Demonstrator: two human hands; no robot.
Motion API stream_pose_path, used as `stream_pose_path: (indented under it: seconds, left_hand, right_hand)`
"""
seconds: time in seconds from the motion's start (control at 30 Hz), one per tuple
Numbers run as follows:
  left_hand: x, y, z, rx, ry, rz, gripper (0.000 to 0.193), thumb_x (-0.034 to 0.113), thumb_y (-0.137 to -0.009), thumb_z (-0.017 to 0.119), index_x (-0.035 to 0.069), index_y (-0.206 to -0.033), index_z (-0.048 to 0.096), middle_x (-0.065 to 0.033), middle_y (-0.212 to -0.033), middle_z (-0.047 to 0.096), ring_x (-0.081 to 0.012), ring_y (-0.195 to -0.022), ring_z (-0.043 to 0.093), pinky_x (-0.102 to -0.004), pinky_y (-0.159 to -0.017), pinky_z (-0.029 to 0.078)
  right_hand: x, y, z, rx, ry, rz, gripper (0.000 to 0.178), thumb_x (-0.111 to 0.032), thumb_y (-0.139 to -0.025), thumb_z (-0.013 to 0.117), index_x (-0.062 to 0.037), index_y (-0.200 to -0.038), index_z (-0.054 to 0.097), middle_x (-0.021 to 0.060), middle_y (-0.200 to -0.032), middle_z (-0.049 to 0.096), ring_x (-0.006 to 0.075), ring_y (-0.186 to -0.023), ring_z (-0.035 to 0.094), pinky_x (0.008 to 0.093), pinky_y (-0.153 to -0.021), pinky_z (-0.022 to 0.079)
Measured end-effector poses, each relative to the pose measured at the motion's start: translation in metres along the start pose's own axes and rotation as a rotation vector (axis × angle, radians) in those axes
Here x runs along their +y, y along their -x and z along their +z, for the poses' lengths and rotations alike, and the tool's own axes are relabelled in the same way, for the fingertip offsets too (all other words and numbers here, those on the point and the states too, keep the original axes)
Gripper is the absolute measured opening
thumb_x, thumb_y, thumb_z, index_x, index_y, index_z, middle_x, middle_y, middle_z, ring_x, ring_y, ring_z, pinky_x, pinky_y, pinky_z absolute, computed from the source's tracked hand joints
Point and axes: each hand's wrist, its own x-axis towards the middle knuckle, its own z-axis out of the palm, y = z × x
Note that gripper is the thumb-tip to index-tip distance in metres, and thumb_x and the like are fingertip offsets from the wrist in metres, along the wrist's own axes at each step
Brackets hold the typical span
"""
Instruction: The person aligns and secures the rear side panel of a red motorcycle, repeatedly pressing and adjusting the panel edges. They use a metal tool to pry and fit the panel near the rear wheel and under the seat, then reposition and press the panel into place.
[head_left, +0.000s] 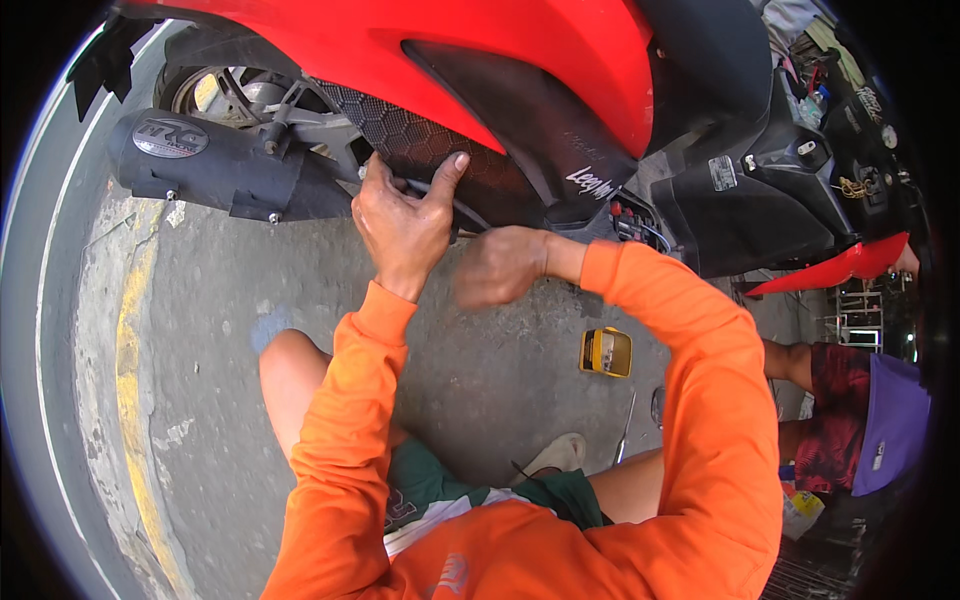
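Note:
My left hand [405, 225] is raised against the lower edge of the scooter's dark honeycomb-patterned side panel [430, 140]. Its thumb and forefinger are stretched apart, with small dark parts between them; the other fingers are partly hidden. Just right of it and lower, my right hand [503, 266] is curled and smeared by motion. Whether it holds anything cannot be made out. Red bodywork [480, 45] spans the area above both hands. A black exhaust muffler [205, 170] extends to the left, near the rear wheel [245, 90].
A small yellow tray [606, 353] sits on the concrete floor [220, 400], with a thin metal tool [627, 430] below it. Exposed wiring and connectors [638, 222] show under the panel's right end. Another person in a purple top [895, 425] is at the right.

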Motion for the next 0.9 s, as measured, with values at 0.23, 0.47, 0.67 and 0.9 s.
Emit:
stream_pose_path:
  seconds: [0.23, 0.47, 0.67, 0.9]
  left_hand:
    - [-0.006, -0.006, -0.008, -0.074, -0.054, 0.014, 0.051, 0.039, -0.079, 0.093, -0.003, -0.093, 0.066, -0.0088, -0.061, 0.064, -0.0220, -0.049, 0.059, -0.0373, -0.055, 0.048]
    - [-0.029, -0.034, -0.038, -0.481, 0.247, 0.145, 0.069, 0.033, -0.076, 0.095, -0.005, -0.124, 0.064, -0.0162, -0.104, 0.076, -0.0246, -0.098, 0.074, -0.0376, -0.091, 0.055]
    - [-0.069, -0.028, -0.043, -0.672, 0.193, 0.075, 0.084, 0.024, -0.069, 0.098, -0.005, -0.137, 0.058, -0.0172, -0.123, 0.072, -0.0262, -0.121, 0.066, -0.0406, -0.112, 0.044]
    - [-0.092, 0.008, -0.017, -0.461, 0.602, -0.318, 0.046, 0.012, -0.083, 0.088, -0.006, -0.119, 0.066, -0.0077, -0.104, 0.075, -0.0143, -0.093, 0.069, -0.0287, -0.084, 0.055]
  right_hand:
    - [-0.004, 0.030, 0.033, -0.086, -0.125, 0.274, 0.026, -0.028, -0.086, 0.076, -0.0103, -0.083, 0.057, 0.0061, -0.076, 0.058, 0.0281, -0.069, 0.067, 0.0417, -0.060, 0.054]
    - [-0.058, 0.005, 0.007, 0.220, 0.105, 0.753, 0.033, -0.028, -0.081, 0.085, -0.0069, -0.088, 0.060, 0.0100, -0.089, 0.058, 0.0321, -0.080, 0.064, 0.0428, -0.069, 0.054]
    - [-0.078, 0.030, 0.017, 0.705, 0.361, 1.488, 0.066, -0.041, -0.074, 0.094, -0.0020, -0.110, 0.054, 0.0165, -0.108, 0.052, 0.0353, -0.102, 0.056, 0.0450, -0.087, 0.048]
    - [-0.061, 0.043, 0.026, 0.460, 0.346, 1.627, 0.075, -0.048, -0.073, 0.093, -0.0004, -0.110, 0.048, 0.0170, -0.105, 0.048, 0.0379, -0.101, 0.051, 0.0482, -0.088, 0.044]
